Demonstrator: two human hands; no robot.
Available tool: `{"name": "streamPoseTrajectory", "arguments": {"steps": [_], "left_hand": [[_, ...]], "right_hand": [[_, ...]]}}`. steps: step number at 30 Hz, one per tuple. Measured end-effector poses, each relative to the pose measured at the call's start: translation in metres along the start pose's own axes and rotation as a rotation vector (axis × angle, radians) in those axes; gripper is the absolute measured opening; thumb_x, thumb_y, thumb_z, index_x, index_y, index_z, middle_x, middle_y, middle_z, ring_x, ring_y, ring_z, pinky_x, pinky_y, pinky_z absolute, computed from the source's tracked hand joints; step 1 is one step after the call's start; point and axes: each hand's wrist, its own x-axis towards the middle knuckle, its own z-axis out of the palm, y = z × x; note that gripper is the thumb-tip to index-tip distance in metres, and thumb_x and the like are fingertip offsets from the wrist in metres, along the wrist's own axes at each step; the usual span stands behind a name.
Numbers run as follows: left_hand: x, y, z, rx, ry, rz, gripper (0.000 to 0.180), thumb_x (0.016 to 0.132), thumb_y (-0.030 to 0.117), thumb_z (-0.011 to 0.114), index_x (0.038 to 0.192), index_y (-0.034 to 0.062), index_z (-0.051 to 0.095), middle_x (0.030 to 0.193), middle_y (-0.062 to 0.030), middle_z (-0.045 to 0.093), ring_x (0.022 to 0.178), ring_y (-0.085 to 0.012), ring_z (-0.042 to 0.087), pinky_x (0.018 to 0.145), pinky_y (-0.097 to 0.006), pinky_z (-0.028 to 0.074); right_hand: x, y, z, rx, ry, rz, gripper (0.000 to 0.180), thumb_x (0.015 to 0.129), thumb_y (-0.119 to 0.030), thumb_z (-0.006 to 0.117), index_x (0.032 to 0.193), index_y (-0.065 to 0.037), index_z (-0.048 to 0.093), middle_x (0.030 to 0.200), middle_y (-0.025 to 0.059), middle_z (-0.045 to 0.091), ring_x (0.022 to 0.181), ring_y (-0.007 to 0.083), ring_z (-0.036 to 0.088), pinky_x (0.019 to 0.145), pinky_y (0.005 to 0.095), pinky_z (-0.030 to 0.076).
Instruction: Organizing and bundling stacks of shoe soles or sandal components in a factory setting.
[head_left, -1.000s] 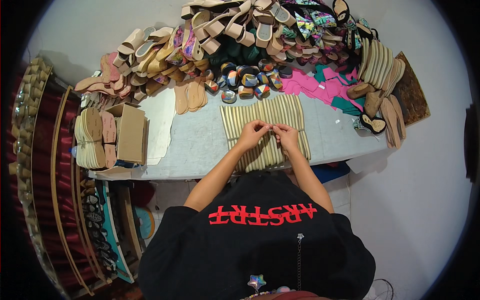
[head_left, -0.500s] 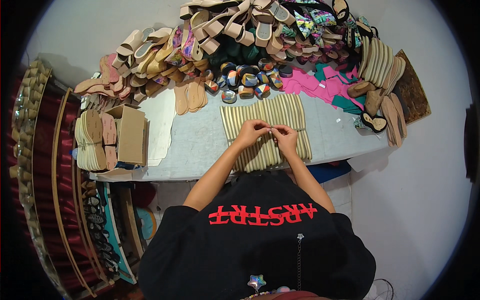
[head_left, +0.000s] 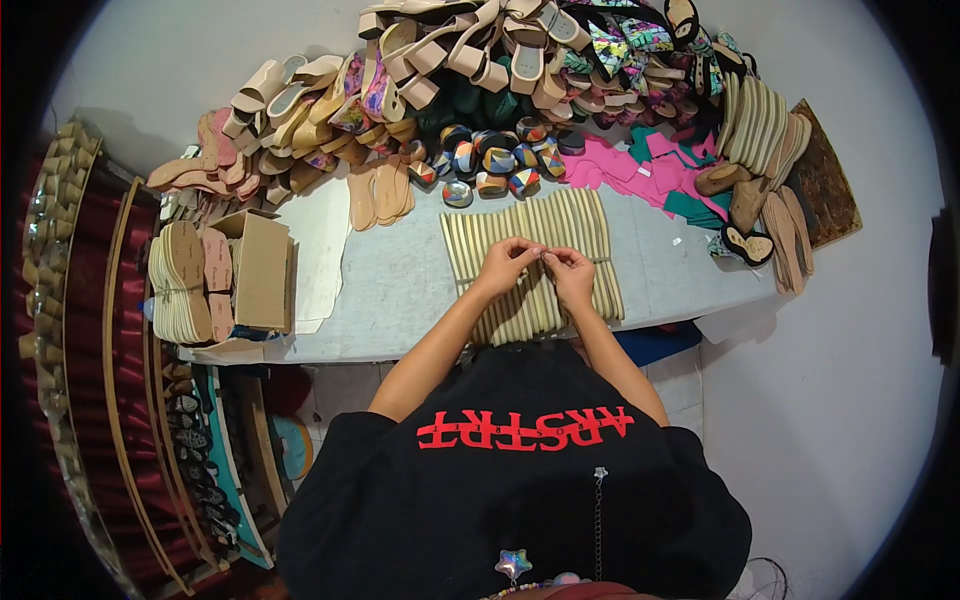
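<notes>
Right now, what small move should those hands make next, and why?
Perhaps gently pull the thin tie tight: it crosses the striped bundle, and the left hand and right hand meet above the bundle, seeming to pinch the tie.

The pale table [head_left: 390,285] carries a sole bundle [head_left: 530,222] at its near edge, a box [head_left: 265,278] and white sheet [head_left: 316,255] at left, and, farther back, tan insoles [head_left: 380,195], multicoloured heels [head_left: 497,160], piled shoes [head_left: 528,66] and pink pieces [head_left: 610,170].

1. Left hand [head_left: 508,267] and right hand [head_left: 571,279], fingertips close together, pinch thin tie [head_left: 604,262] across bundled soles [head_left: 530,222].
2. Bundle lies on pale-covered table [head_left: 385,310].
3. Multicoloured heel blocks [head_left: 497,160] just beyond; cardboard box [head_left: 264,275] well to the left.
</notes>
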Motion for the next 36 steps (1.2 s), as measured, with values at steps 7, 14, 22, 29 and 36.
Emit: {"name": "streamPoseTrajectory", "arguments": {"steps": [7, 14, 22, 29, 36], "left_hand": [[0.003, -0.007, -0.005, -0.039, -0.031, -0.001, 0.014, 0.084, 0.012, 0.056, 0.090, -0.0009, 0.059, 0.087, -0.0046, 0.062, 0.074, -0.0076, 0.053, 0.069, -0.021, 0.043], [0.004, 0.001, -0.011, -0.002, -0.130, -0.013, 0.013, 0.081, 0.011, 0.060, 0.086, -0.0004, 0.059, 0.081, -0.0034, 0.062, 0.073, -0.0079, 0.055, 0.066, -0.022, 0.043], [0.003, 0.011, -0.008, 0.081, -0.175, -0.019, 0.011, 0.078, 0.009, 0.062, 0.084, -0.0009, 0.061, 0.075, -0.0037, 0.062, 0.069, -0.0094, 0.056, 0.065, -0.023, 0.045], [0.004, 0.013, -0.006, 0.168, -0.171, 0.030, 0.011, 0.078, 0.008, 0.062, 0.081, -0.0022, 0.061, 0.073, -0.0041, 0.062, 0.067, -0.0087, 0.056, 0.063, -0.023, 0.044], [0.002, 0.016, -0.006, 0.183, -0.158, -0.037, 0.013, 0.081, 0.013, 0.061, 0.085, 0.0002, 0.060, 0.074, -0.0009, 0.060, 0.068, -0.0063, 0.053, 0.062, -0.021, 0.042]], "right_hand": [[0.004, 0.006, 0.001, 0.050, 0.036, 0.077, 0.008, 0.080, 0.000, 0.059, 0.087, 0.001, 0.056, 0.077, 0.0044, 0.061, 0.064, 0.0065, 0.055, 0.054, 0.0165, 0.043], [0.003, -0.003, 0.004, -0.025, 0.033, 0.124, 0.006, 0.081, -0.004, 0.057, 0.086, -0.001, 0.055, 0.074, 0.0028, 0.059, 0.053, 0.0039, 0.048, 0.042, 0.0172, 0.036], [0.004, -0.008, 0.002, -0.013, -0.059, 0.161, 0.009, 0.082, -0.006, 0.057, 0.087, 0.000, 0.053, 0.071, 0.0038, 0.059, 0.055, 0.0068, 0.053, 0.044, 0.0173, 0.041], [0.004, -0.013, -0.002, -0.055, -0.094, 0.173, 0.010, 0.082, -0.007, 0.057, 0.088, 0.000, 0.053, 0.071, 0.0042, 0.059, 0.056, 0.0075, 0.054, 0.045, 0.0176, 0.042], [0.002, -0.014, -0.002, 0.046, -0.081, 0.189, 0.011, 0.084, -0.009, 0.055, 0.089, 0.000, 0.051, 0.070, 0.0044, 0.057, 0.057, 0.0076, 0.054, 0.043, 0.0179, 0.043]]}}
